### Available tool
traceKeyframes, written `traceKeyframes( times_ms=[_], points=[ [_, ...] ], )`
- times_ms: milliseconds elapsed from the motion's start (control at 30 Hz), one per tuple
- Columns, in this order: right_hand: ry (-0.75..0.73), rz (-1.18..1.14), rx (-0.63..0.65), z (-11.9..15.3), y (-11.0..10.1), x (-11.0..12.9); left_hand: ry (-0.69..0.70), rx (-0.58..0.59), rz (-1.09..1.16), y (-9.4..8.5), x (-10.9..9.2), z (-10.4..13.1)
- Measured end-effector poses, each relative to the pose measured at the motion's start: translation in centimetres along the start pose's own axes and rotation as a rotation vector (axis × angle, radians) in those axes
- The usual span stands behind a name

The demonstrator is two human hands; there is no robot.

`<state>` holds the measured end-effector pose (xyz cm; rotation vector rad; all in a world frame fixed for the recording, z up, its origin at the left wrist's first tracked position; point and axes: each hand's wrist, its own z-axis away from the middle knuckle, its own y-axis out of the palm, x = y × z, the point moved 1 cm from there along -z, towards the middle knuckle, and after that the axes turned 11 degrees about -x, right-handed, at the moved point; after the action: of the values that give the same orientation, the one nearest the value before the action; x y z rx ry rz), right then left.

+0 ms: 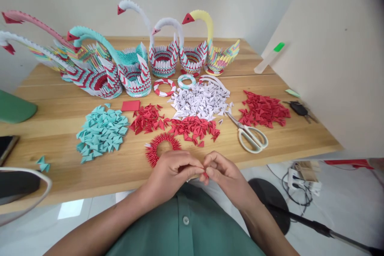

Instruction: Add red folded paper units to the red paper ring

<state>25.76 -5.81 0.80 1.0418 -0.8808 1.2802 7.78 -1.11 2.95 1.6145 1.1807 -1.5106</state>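
so both hands meet at the lower middle of the frame, left hand [173,170] and right hand [225,177] with thumbs and fingertips pinched together on a small red paper piece [205,175]. mostly it's buried in the fingers, so i can't tell which way its long axis runs. the spiky red ring [153,149] lies on the table [132,176] just up and left of those fingertips, left hand way nearer, partly covering its lower right side. looks-wise, the ring is lots of narrow red folded bits fanned outward around a bare middle, with one whitish bit poking out at its left edge; can't see if it closes all the way round behind the hand. the held piece is just a speck of plain red. a loose red heap [192,127] sits just above the hands, centre of the frame.
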Motion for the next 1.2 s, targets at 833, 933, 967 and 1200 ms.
traceKeyframes(
  times_ms=[833,933,967,1200],
  points=[
    [-0.751,0.993,-0.185,-0.2,2.5,-1.3,0.335,-0.073,-0.632,-7.0,0.7,-0.2],
    [-0.761,1.035,-0.157,-0.4,3.1,-2.1,0.421,0.046,-0.722,-7.8,1.3,0.2],
    [-0.763,1.048,-0.151,-0.5,3.2,-2.2,0.441,0.076,-0.738,-8.0,1.5,0.4],
    [-0.779,1.07,-0.146,-0.7,4.2,-2.7,0.408,0.328,-0.82,-8.3,1.9,0.6]
  ],
)
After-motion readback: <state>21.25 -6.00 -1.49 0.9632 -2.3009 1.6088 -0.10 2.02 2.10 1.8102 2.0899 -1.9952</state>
